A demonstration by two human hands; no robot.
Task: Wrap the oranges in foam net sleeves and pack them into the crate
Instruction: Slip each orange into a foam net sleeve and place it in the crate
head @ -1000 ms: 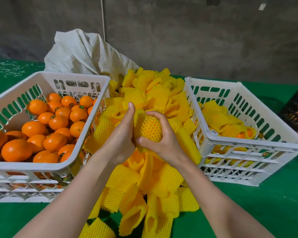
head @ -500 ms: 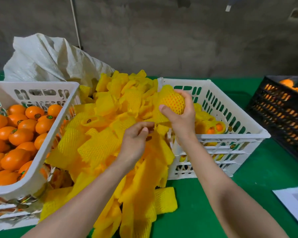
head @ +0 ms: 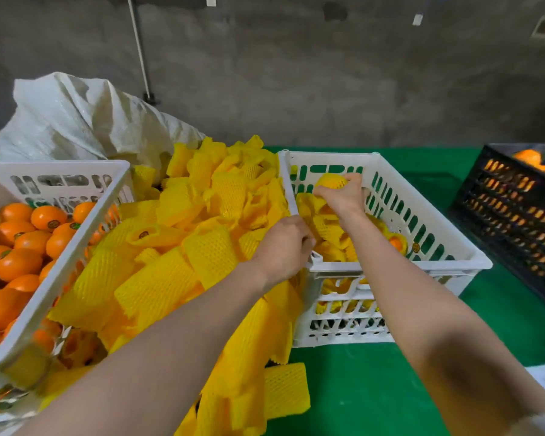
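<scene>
Fig.: right hand [head: 343,196] gripped sleeved orange [head: 331,181] over crate [head: 438,265] | left hand [head: 285,247] curled at crate rim, hold unclear | crate held few wrapped fruit [head: 328,229] | many bare oranges [head: 16,262] awaited sleeves [head: 211,253].

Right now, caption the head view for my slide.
Right hand holds a net-sleeved orange inside the white crate; left hand sits beside its left rim.

No text can be read; the round stickers [head: 51,224] on the oranges [head: 18,264] are too blurred.
</scene>
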